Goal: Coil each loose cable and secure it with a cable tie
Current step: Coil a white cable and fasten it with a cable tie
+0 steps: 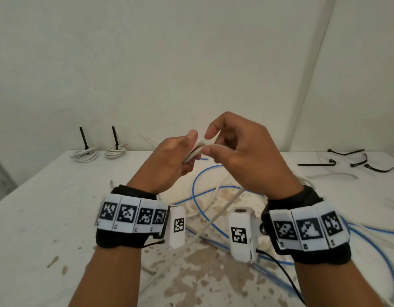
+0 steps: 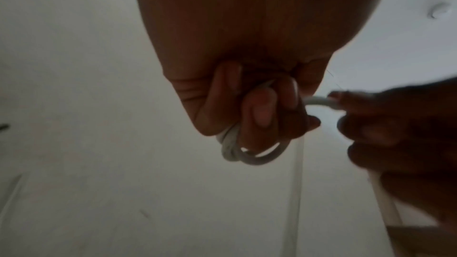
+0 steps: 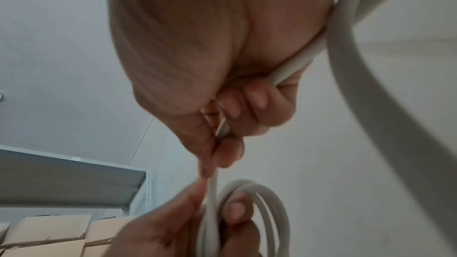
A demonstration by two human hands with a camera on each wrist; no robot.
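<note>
Mid-frame above bench (image 1: 59,218): left hand (image 1: 169,160) grips white cable coil (image 1: 192,155); right hand (image 1: 242,156) pinches cable's free run. Judgement: keep loops even, feed slack steadily, clamp each turn under thumb.

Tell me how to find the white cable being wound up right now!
Look above the middle of the stained white table, where two hands meet. The left hand grips the white cable coil. Unlike the two tied coils at the back left, it is off the table, untied.
</note>
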